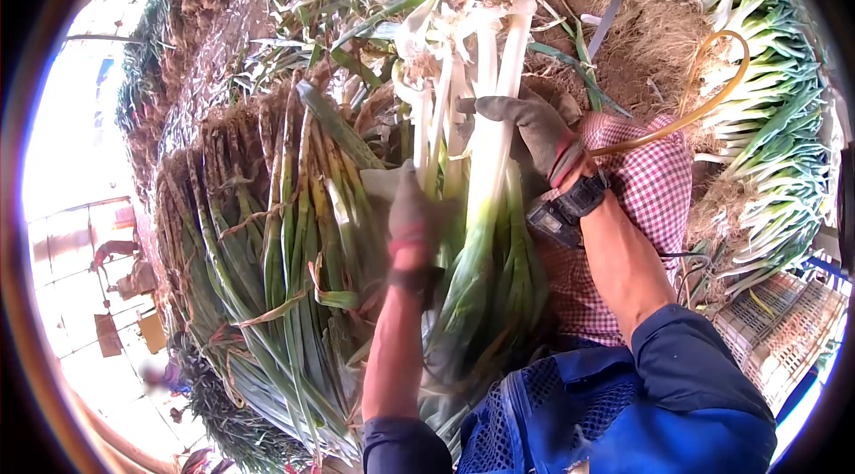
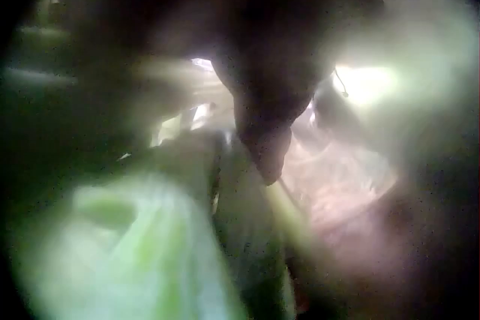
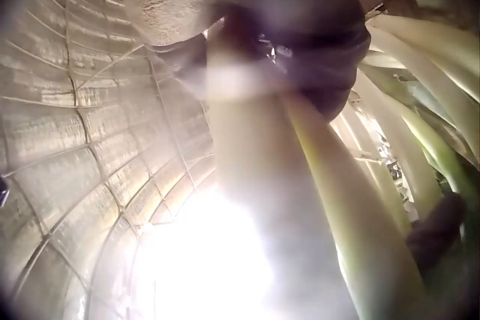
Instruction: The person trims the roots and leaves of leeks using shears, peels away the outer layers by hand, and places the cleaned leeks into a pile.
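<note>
My gloved right hand [image 1: 539, 131] grips thick white stalks of green onions [image 1: 488, 167] partway up, thumb and fingers wrapped around them. Their rooty ends point away from me and their green leaves hang toward my lap. In the right wrist view, the dark gloved fingers [image 3: 322, 72] bend around the pale stalks [image 3: 262, 140]. My gloved left hand [image 1: 412, 217], blurred, is just left of the held stalks, with its thumb upward. The left wrist view shows a dark fingertip [image 2: 270, 155] over a green leaf [image 2: 157, 252]; I cannot tell whether this hand pinches anything.
Unpeeled green onions [image 1: 285, 233] lie piled on the left. Cleaned ones [image 1: 766, 135] line the right side, near a woven basket [image 1: 775, 322]. A knife [image 1: 607, 21] lies on the soil beyond, and a yellowish tube [image 1: 712, 113] curves beside the checkered cloth [image 1: 655, 180]. Loose leaves litter the ground.
</note>
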{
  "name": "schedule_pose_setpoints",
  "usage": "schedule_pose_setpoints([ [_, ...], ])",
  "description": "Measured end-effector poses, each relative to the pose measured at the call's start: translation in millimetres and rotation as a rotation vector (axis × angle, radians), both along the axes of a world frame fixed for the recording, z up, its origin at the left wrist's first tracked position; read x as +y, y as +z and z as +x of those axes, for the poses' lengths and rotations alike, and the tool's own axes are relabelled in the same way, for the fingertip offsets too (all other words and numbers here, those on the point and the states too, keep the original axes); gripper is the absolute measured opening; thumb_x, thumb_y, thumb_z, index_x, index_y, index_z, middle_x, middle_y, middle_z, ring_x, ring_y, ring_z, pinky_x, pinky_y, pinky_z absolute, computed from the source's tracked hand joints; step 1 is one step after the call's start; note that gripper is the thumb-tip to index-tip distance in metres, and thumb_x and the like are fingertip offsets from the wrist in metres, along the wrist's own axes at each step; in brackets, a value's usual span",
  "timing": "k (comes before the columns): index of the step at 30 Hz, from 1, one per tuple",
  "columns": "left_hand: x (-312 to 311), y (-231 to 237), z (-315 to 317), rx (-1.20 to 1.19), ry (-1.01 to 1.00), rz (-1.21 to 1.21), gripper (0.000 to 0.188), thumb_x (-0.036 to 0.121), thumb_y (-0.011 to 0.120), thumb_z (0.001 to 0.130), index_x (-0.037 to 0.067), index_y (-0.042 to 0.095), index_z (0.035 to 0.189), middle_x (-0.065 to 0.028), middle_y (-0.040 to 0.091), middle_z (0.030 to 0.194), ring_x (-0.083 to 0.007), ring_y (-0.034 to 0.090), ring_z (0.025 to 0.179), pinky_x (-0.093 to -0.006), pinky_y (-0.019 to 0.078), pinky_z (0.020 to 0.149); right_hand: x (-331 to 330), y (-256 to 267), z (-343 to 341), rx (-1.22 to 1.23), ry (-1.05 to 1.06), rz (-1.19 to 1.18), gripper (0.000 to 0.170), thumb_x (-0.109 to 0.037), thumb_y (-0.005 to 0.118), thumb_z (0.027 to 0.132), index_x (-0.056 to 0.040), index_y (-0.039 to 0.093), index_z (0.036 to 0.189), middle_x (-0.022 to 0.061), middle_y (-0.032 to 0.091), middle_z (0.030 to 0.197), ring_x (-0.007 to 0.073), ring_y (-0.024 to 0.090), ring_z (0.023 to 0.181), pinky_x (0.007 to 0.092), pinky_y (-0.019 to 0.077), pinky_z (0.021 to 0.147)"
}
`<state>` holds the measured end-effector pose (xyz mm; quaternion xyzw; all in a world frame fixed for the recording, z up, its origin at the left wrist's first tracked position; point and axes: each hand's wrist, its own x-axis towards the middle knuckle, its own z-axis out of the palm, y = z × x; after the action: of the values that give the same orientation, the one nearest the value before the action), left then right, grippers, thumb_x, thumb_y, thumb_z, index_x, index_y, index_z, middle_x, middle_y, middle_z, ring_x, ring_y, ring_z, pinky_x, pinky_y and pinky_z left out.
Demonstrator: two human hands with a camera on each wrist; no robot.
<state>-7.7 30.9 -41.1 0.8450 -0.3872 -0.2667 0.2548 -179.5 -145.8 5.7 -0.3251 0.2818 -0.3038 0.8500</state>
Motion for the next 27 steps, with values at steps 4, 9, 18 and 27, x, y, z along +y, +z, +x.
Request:
schedule_pose_setpoints([
  [4,-21,32,-17,-0.254,-0.015,0.348,0.067,0.021,0.09,0.075,0.007,0.058,0.132,-0.0141,0.077,0.104,-0.0273,0.074,0.092,-0.0383,0.061,0.082,-1,5,-1,0.03,-0.041,0.046,0.032,-0.011,0.07,0.095,0.0056,0.07,0.122,0.0142,0.076,0.104,0.0201,0.073,0.088,0.0335,0.0615,0.077],
  [9,0,73,32,0.259,0.134,0.183,0.043,0.004,0.084,0.079,-0.001,0.064,0.116,-0.0131,0.074,0.093,-0.0235,0.074,0.084,-0.0381,0.0618,0.068,-8,2,-13,0.094,-0.204,0.117,0.026,-0.01,0.072,0.093,0.0062,0.074,0.113,0.013,0.075,0.096,0.0234,0.073,0.079,0.0361,0.062,0.075],
  [18,91,182,51,0.496,0.197,-0.245,0.041,0.002,0.076,0.079,-0.002,0.066,0.118,-0.0062,0.073,0.088,-0.0149,0.068,0.072,-0.0287,0.055,0.064,27,33,-28,-0.211,-0.14,0.096,0.035,-0.018,0.072,0.093,0.0017,0.065,0.121,0.0114,0.07,0.1,0.0204,0.069,0.088,0.0335,0.0601,0.078],
  [27,203,180,117,0.359,0.546,-0.519,0.032,0.008,0.076,0.08,-0.003,0.067,0.108,-0.0063,0.071,0.088,-0.0174,0.066,0.071,-0.0316,0.0552,0.066,35,51,-74,-0.146,-0.177,0.131,0.042,-0.019,0.067,0.099,0.0031,0.057,0.133,0.0192,0.073,0.112,0.0305,0.074,0.092,0.0452,0.0635,0.088],
])
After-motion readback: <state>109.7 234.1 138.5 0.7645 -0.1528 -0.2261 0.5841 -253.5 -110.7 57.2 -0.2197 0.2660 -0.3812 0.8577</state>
